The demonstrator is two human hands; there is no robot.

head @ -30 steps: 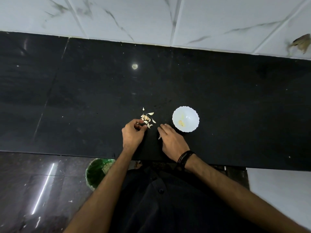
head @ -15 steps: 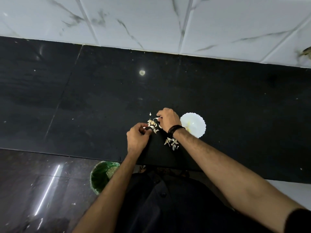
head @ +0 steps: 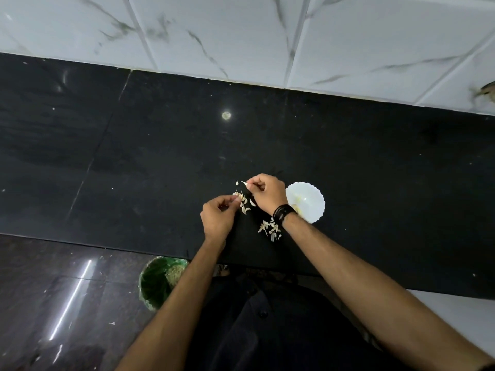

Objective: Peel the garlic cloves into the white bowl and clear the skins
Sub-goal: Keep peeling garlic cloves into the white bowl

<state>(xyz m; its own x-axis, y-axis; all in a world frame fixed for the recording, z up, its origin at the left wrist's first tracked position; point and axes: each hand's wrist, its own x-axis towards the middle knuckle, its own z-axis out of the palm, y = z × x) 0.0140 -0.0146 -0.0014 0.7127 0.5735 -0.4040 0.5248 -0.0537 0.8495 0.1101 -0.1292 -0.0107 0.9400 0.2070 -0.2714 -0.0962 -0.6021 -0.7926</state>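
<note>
A small heap of unpeeled garlic cloves (head: 244,202) lies on the black counter (head: 150,162). My right hand (head: 266,192) sits just behind the heap and pinches one clove (head: 245,184) at its fingertips. My left hand (head: 218,218) is at the heap's left edge, thumb and fingers curled onto a clove there. The white scalloped bowl (head: 314,202) stands right of my right wrist with pale peeled garlic inside. A loose pile of dry skins (head: 270,228) lies on the counter below that wrist.
A green bin (head: 158,282) stands on the dark floor under the counter's front edge, left of my body. White marble tiles (head: 267,36) form the wall behind the counter. A lamp's reflection (head: 226,115) shines on the counter.
My right hand left the counter near the bowl, crossed to the back of the clove heap and picked up a clove. The skin pile it covered now shows. My left hand stayed put.
</note>
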